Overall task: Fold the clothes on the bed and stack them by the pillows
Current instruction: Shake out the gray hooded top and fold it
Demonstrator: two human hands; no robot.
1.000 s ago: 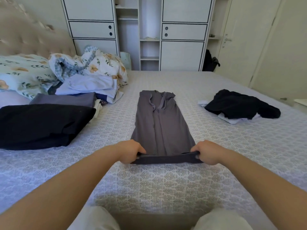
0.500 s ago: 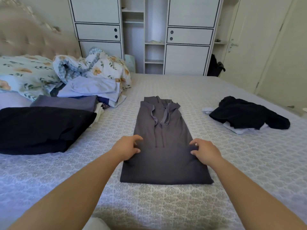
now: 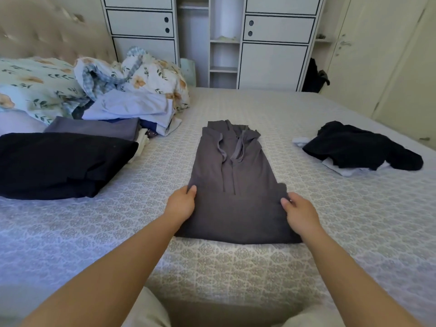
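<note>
A long grey garment (image 3: 232,175) lies flat in the middle of the bed (image 3: 318,208), its near end folded up over itself. My left hand (image 3: 181,205) holds the folded part's left edge, thumb on top and fingers tucked out of sight. My right hand (image 3: 299,214) grips the right edge the same way. Folded clothes are stacked at the left by the pillows: a black piece (image 3: 61,164), a grey one (image 3: 96,128) and pale blue ones (image 3: 132,107). A crumpled black garment (image 3: 358,145) lies on white cloth at the right.
Floral pillows (image 3: 30,86) and a bunched floral cover (image 3: 151,74) sit against the padded headboard at the far left. A white wardrobe (image 3: 273,43) stands beyond the bed, with a door at the right. My knees show at the bed's near edge.
I lifted the garment's near hem and folded it up over the body. My hands then slid from on top of the fold out to its two side edges.
</note>
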